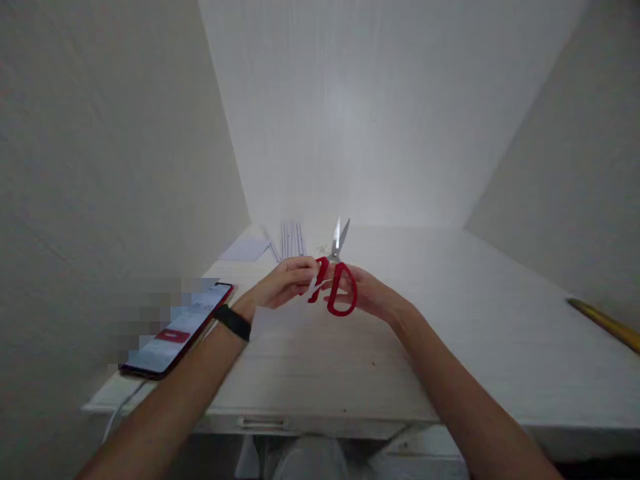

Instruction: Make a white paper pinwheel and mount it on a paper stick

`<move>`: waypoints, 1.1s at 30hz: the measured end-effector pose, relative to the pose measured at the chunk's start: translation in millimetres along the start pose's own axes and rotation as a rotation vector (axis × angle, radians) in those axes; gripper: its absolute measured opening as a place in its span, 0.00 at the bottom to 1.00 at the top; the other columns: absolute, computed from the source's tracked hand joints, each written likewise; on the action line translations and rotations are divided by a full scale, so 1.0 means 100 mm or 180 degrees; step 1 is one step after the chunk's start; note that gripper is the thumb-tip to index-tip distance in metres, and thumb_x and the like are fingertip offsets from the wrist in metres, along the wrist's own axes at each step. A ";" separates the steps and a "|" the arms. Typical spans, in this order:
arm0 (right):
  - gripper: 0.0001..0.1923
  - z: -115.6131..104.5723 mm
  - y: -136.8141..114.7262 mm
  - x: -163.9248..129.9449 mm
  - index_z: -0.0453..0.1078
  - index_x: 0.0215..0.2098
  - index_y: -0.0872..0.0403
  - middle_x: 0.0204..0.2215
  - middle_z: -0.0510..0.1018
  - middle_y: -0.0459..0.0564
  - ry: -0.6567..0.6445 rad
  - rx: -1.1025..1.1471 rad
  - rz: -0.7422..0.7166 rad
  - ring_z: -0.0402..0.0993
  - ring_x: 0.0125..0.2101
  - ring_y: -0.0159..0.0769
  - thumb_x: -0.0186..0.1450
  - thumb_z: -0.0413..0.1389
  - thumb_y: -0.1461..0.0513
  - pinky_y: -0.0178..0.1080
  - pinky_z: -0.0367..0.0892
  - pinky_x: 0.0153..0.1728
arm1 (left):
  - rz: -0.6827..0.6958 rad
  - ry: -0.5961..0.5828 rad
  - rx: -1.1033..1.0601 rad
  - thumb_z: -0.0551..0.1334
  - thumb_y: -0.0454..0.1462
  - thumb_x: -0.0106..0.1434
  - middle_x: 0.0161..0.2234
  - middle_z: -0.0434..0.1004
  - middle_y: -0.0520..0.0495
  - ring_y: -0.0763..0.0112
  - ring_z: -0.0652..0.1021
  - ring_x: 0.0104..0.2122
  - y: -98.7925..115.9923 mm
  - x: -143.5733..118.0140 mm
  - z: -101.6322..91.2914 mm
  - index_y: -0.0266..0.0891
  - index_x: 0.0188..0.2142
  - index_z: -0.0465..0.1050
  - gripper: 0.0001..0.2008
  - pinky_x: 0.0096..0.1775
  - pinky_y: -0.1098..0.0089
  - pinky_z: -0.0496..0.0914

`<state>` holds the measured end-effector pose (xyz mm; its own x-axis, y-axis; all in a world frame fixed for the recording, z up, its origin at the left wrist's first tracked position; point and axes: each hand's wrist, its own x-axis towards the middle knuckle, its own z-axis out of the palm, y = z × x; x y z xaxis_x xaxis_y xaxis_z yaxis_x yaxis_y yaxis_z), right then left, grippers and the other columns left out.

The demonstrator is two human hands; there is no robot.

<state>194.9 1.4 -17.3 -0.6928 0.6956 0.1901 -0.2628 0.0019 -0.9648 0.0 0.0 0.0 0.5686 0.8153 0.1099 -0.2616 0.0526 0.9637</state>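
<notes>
- My right hand (373, 293) grips the red-handled scissors (336, 280), fingers through the loops, with the blades pointing up and away from me and slightly parted.
- My left hand (287, 281) meets the scissors from the other side, its fingers pinched on a thin white strip of paper (313, 288) right at the handles; the strip is small and pale, so I cannot tell its full shape.
- Both hands hover close together above the white tabletop (450, 347), not resting on it.
- A black band (233, 322) sits on my left wrist.
- Just under my left hand lies a white sheet of paper (275, 320), flat on the tabletop.
- Beyond my hands, near the back wall, lie several narrow white paper strips (291, 239) side by side, with another pale sheet (245, 249) to their left.
- Left of my left arm a smartphone (180, 328) lies at the tabletop's edge, screen lit.
- Far to the right of my right hand a yellow ruler-like stick (607, 324) lies near the wall.
</notes>
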 end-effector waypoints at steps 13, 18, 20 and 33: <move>0.19 -0.06 0.05 0.04 0.72 0.43 0.54 0.37 0.77 0.50 0.0299 -0.0340 -0.0150 0.73 0.35 0.35 0.58 0.59 0.52 0.44 0.65 0.47 | 0.0127 0.0060 0.0451 0.65 0.38 0.54 0.25 0.69 0.52 0.78 0.68 0.24 -0.09 0.09 0.01 0.35 0.26 0.69 0.08 0.28 0.75 0.60; 0.21 -0.02 0.02 0.02 0.72 0.39 0.55 0.33 0.76 0.51 0.0565 -0.0700 -0.0096 0.72 0.34 0.36 0.58 0.56 0.47 0.43 0.67 0.42 | 0.0158 0.0045 0.0412 0.66 0.38 0.54 0.25 0.70 0.52 0.77 0.70 0.25 -0.11 0.09 0.00 0.36 0.27 0.70 0.08 0.30 0.74 0.61; 0.21 -0.01 0.02 0.01 0.72 0.39 0.55 0.33 0.76 0.51 0.0595 -0.0720 -0.0134 0.72 0.34 0.36 0.59 0.55 0.47 0.42 0.68 0.41 | 0.0222 0.0040 0.0328 0.66 0.37 0.54 0.26 0.70 0.52 0.76 0.71 0.26 -0.12 0.10 -0.01 0.36 0.28 0.70 0.07 0.31 0.74 0.62; 0.17 -0.06 0.01 0.04 0.72 0.41 0.54 0.38 0.77 0.52 0.0944 -0.0159 -0.0460 0.73 0.38 0.36 0.58 0.58 0.52 0.42 0.65 0.45 | 0.0803 0.0307 0.0552 0.65 0.36 0.55 0.46 0.73 0.45 0.66 0.73 0.45 -0.17 0.14 -0.04 0.37 0.28 0.74 0.04 0.46 0.67 0.63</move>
<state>195.7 8.4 -18.1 -0.4231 0.8644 0.2716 -0.3059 0.1459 -0.9408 9.3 13.1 -15.4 0.4241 0.8414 0.3351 -0.2434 -0.2505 0.9370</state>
